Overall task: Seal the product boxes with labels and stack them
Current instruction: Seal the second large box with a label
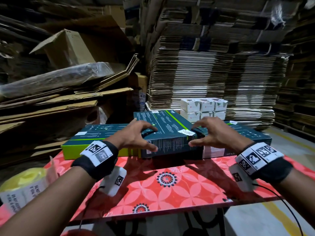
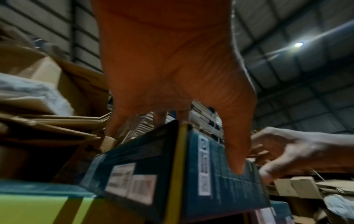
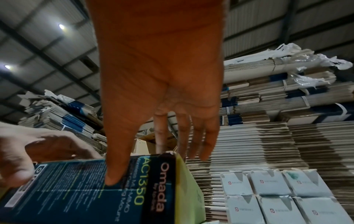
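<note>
A dark teal product box [image 1: 167, 133] lies in the middle of the red floral table [image 1: 170, 184], over two similar boxes. A white label [image 1: 185, 132] is stuck on its near top edge. My left hand [image 1: 154, 138] grips the box's near left part, thumb on the front face and fingers curled onto the top. My right hand [image 1: 192, 136] grips the near right corner the same way, beside the label. In the left wrist view the thumb [image 2: 235, 159] presses the box [image 2: 153, 166]. The right wrist view has the thumb [image 3: 114, 174] on the printed face of the box [image 3: 76, 189].
A teal box with a green side [image 1: 95, 142] lies to the left and another [image 1: 247, 135] to the right. Small white boxes [image 1: 204, 108] are stacked behind. A label roll [image 1: 22, 189] sits at the lower left. Flattened cartons tower all around.
</note>
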